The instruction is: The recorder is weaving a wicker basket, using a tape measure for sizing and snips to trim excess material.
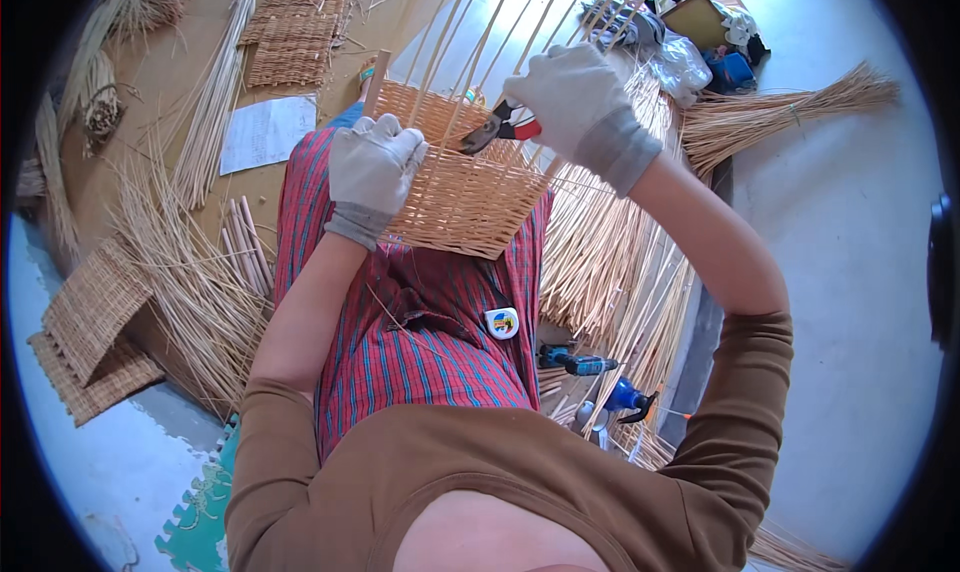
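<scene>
A half-woven wicker basket rests on my lap, its long upright stakes rising away from me. My left hand, in a white knitted glove, grips the basket's left edge with curled fingers. Gloved the same way, my right hand is closed around a pair of pruning shears with a red part and dark blades. The blades lie against the weave between the stakes, inside the basket. Whether they touch a strand I cannot tell. A white tape measure lies on the red checked cloth over my lap.
Loose wicker rods spread on the floor at my right, near a blue cordless drill and a blue spray bottle. A tied bundle lies farther right. At left are woven panels, more rods and a paper sheet.
</scene>
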Motion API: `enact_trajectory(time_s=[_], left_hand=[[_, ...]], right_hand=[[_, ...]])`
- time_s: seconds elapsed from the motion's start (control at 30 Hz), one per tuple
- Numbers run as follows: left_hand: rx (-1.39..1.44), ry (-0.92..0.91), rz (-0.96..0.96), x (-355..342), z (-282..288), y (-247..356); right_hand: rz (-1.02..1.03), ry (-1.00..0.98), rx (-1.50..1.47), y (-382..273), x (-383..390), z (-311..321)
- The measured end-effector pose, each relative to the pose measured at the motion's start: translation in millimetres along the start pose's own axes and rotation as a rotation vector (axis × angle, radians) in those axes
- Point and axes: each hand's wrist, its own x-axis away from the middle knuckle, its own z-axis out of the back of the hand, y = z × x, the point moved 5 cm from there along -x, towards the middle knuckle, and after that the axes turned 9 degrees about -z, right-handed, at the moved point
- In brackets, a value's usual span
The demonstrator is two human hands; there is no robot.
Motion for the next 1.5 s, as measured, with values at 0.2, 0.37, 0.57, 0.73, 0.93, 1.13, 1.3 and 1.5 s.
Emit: enact_trajectory(time_s=[0.2, 0.37, 0.57, 0.73, 0.93, 1.13, 1.3, 1.5], left_hand=[[0.027, -0.013, -0.001, 1, -6, -6], [0.029, 0.089, 0.036, 6, -5, 5], [0.058, -0.026, -0.055, -1, -29, 27], [0.07, -0.025, -0.049, 1, -35, 27], [0.119, -0.005, 0.0, 5, -36, 31], [0.211, -0.022, -0.115, 3, -49, 56], [0.22, -0.04, -0.029, 9, -48, 55], [0.186, -0.083, -0.024, 7, -51, 53]], right_hand=[[-0.006, 0.029, -0.011, -21, 0, -8], [0.003, -0.139, -0.043, 2, 8, -8], [0.047, 0.065, -0.013, 11, 16, -9], [0.02, 0.043, 0.032, -3, 13, -21], [0.041, -0.191, 0.027, 35, 27, -23], [0.003, -0.06, 0.091, 33, 33, -35], [0.055, -0.195, -0.001, 30, 41, -46], [-0.256, -0.147, -0.67, 84, 97, -67]])
